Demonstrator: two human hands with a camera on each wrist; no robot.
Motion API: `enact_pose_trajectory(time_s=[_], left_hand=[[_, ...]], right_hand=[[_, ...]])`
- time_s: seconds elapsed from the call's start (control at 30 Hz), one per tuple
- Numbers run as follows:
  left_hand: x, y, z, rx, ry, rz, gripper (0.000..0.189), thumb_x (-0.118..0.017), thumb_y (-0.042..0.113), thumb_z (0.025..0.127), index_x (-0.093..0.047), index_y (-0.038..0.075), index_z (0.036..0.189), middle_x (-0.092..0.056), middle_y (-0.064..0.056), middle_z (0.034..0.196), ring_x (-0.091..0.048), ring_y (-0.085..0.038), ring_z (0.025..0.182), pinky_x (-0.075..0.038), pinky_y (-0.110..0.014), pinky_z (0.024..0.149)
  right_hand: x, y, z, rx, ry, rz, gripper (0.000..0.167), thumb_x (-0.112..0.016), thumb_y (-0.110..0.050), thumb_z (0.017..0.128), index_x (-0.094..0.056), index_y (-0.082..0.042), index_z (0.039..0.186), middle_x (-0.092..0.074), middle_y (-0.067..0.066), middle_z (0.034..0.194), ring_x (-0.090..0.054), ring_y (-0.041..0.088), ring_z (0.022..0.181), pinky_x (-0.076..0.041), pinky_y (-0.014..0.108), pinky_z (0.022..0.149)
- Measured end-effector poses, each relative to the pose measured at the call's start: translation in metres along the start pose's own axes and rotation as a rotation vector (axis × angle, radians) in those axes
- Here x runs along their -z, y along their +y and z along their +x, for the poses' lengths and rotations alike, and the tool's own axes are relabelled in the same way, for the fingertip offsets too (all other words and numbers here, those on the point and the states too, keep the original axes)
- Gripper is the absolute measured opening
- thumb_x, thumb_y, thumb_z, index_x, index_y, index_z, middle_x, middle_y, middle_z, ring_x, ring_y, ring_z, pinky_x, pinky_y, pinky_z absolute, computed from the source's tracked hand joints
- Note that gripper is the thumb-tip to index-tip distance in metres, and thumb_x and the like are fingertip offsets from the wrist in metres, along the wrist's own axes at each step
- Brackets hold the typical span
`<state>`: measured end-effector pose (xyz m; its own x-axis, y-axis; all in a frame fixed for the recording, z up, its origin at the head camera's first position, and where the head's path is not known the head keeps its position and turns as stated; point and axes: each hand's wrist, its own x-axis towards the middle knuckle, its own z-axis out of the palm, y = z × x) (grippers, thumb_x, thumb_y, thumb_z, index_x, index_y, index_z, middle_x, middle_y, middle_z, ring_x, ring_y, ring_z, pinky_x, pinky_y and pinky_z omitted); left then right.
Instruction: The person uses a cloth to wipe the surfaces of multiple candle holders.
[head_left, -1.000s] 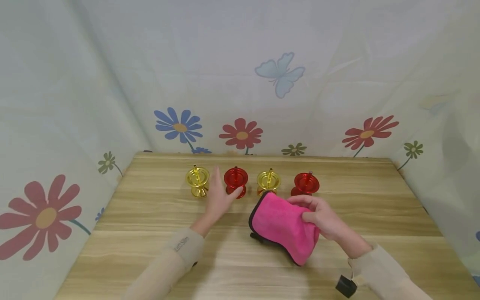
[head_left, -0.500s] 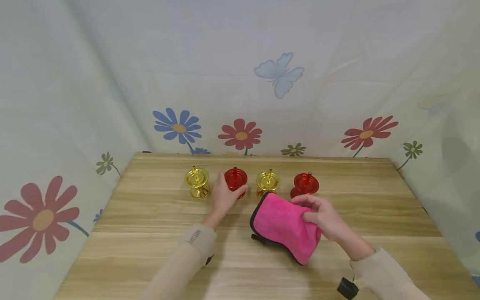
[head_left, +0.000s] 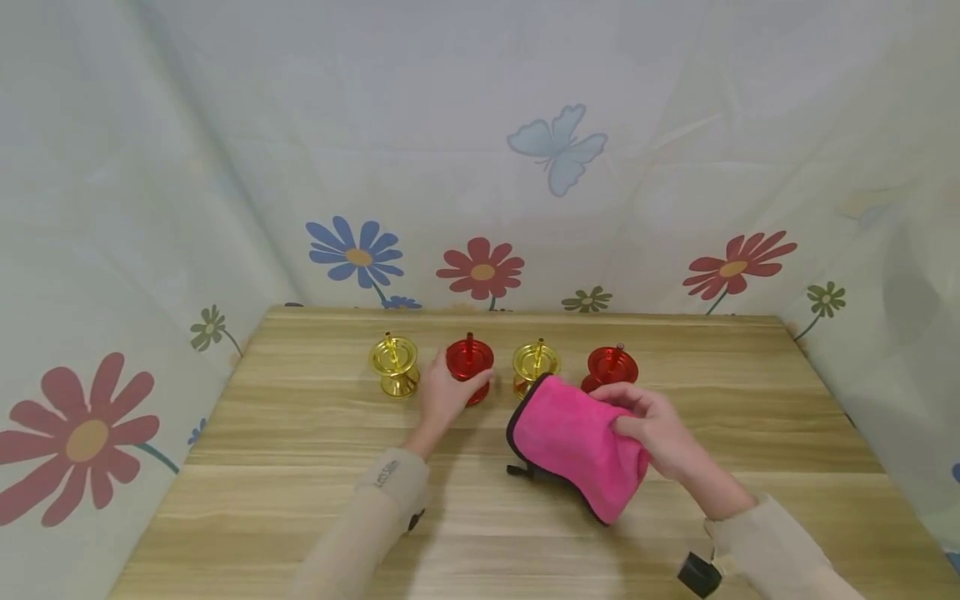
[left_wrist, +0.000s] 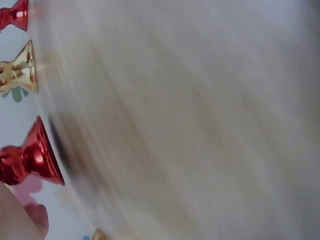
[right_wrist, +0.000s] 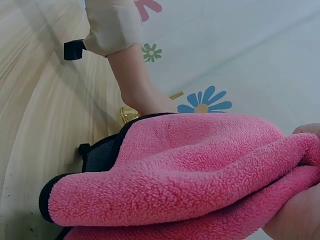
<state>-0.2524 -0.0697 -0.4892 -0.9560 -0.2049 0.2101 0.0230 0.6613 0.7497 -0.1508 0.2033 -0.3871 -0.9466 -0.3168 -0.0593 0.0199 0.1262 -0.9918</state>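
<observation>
My left hand grips a shiny red candle holder, with the thumb on its near side and the fingers at its left. In the left wrist view that red candle holder shows its flared base over a dark shadow on the table, beside part of the left hand. My right hand pinches a fluffy pink cloth with black edging. The cloth hangs folded in front of the right-hand holders. In the right wrist view the pink cloth fills the lower half.
A gold candle holder stands to the left. Another gold holder and a second red holder stand on the right, partly behind the cloth. All are in a row on the wood-grain table, before a flower-printed curtain.
My left hand has moved right, from beside the red candle holder to gripping it, and the holder has shifted slightly toward me. The right hand and cloth have drifted a little right.
</observation>
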Motion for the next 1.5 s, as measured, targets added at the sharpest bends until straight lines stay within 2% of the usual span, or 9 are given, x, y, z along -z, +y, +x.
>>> enact_pose_trajectory(time_s=[0.17, 0.33, 0.43, 0.57, 0.77, 1.03, 1.17, 1.33, 1.5], left_hand=[[0.021, 0.007, -0.006, -0.111, -0.099, 0.148, 0.07, -0.068, 0.06, 0.06, -0.051, 0.015, 0.112, -0.062, -0.004, 0.103, -0.057, -0.022, 0.094, -0.051, -0.038, 0.074], [0.047, 0.02, -0.022, -0.341, -0.191, 0.29, 0.066, -0.07, 0.057, 0.06, -0.052, 0.019, 0.11, -0.062, 0.001, 0.1, -0.056, -0.017, 0.09, -0.052, -0.034, 0.069], [0.057, 0.028, -0.032, -0.487, -0.254, 0.327, 0.063, -0.071, 0.056, 0.059, -0.053, 0.02, 0.108, -0.063, 0.004, 0.099, -0.057, -0.013, 0.088, -0.052, -0.029, 0.069], [0.064, 0.041, -0.045, -0.609, -0.348, 0.379, 0.063, -0.068, 0.06, 0.06, -0.055, 0.021, 0.108, -0.063, 0.006, 0.099, -0.058, -0.01, 0.087, -0.05, -0.025, 0.069], [0.062, 0.054, -0.057, -0.68, -0.451, 0.468, 0.069, -0.063, 0.065, 0.061, -0.051, 0.018, 0.11, -0.062, 0.005, 0.101, -0.056, -0.012, 0.092, -0.05, -0.027, 0.071], [0.057, 0.061, -0.061, -0.766, -0.439, 0.523, 0.068, -0.061, 0.067, 0.061, -0.053, 0.017, 0.106, -0.065, 0.005, 0.096, -0.057, -0.013, 0.093, -0.049, -0.028, 0.076], [0.057, 0.066, -0.062, -0.77, -0.428, 0.53, 0.068, -0.06, 0.068, 0.061, -0.054, 0.016, 0.105, -0.065, 0.004, 0.094, -0.059, -0.013, 0.09, -0.05, -0.027, 0.073], [0.059, 0.073, -0.064, -0.801, -0.384, 0.522, 0.069, -0.06, 0.069, 0.06, -0.055, 0.014, 0.102, -0.065, 0.004, 0.089, -0.058, -0.01, 0.08, -0.05, -0.024, 0.064], [0.063, 0.078, -0.066, -0.846, -0.314, 0.552, 0.074, -0.059, 0.07, 0.059, -0.055, 0.011, 0.103, -0.066, 0.002, 0.093, -0.06, -0.011, 0.082, -0.051, -0.024, 0.067]], right_hand=[[0.005, -0.006, -0.002, -0.014, 0.04, 0.019, 0.036, -0.044, 0.008, 0.08, -0.06, -0.015, 0.103, -0.056, -0.01, 0.097, -0.055, 0.01, 0.084, -0.052, 0.025, 0.067], [0.009, -0.012, -0.003, -0.006, 0.09, 0.013, 0.037, -0.045, 0.008, 0.081, -0.061, -0.02, 0.1, -0.056, -0.011, 0.097, -0.053, 0.009, 0.085, -0.051, 0.023, 0.067], [0.01, -0.015, -0.003, 0.006, 0.11, 0.009, 0.038, -0.045, 0.008, 0.081, -0.061, -0.021, 0.099, -0.056, -0.012, 0.097, -0.054, 0.009, 0.084, -0.051, 0.022, 0.067], [0.01, -0.017, -0.002, 0.033, 0.123, 0.009, 0.038, -0.044, 0.009, 0.081, -0.061, -0.02, 0.1, -0.057, -0.012, 0.096, -0.054, 0.007, 0.083, -0.051, 0.021, 0.066], [0.007, -0.021, -0.003, 0.103, 0.138, -0.013, 0.037, -0.044, 0.01, 0.081, -0.062, -0.017, 0.101, -0.057, -0.012, 0.096, -0.054, 0.007, 0.082, -0.051, 0.02, 0.065], [-0.005, -0.024, -0.008, 0.194, 0.108, -0.185, 0.027, -0.049, 0.01, 0.08, -0.058, 0.004, 0.105, -0.06, -0.016, 0.092, -0.055, 0.007, 0.079, -0.051, 0.024, 0.06], [-0.013, -0.021, -0.011, 0.236, 0.055, -0.281, 0.031, -0.047, 0.013, 0.076, -0.06, 0.002, 0.102, -0.059, -0.01, 0.093, -0.052, 0.005, 0.076, -0.048, 0.024, 0.055], [-0.024, -0.013, -0.013, 0.442, -0.051, -0.365, 0.047, -0.041, 0.022, 0.068, -0.062, -0.003, 0.102, -0.06, 0.009, 0.102, -0.051, -0.001, 0.093, -0.046, 0.017, 0.066], [-0.031, -0.012, -0.015, 0.629, -0.126, -0.314, 0.044, -0.044, 0.021, 0.072, -0.061, -0.002, 0.106, -0.058, 0.008, 0.108, -0.045, 0.005, 0.111, -0.044, 0.016, 0.084]])
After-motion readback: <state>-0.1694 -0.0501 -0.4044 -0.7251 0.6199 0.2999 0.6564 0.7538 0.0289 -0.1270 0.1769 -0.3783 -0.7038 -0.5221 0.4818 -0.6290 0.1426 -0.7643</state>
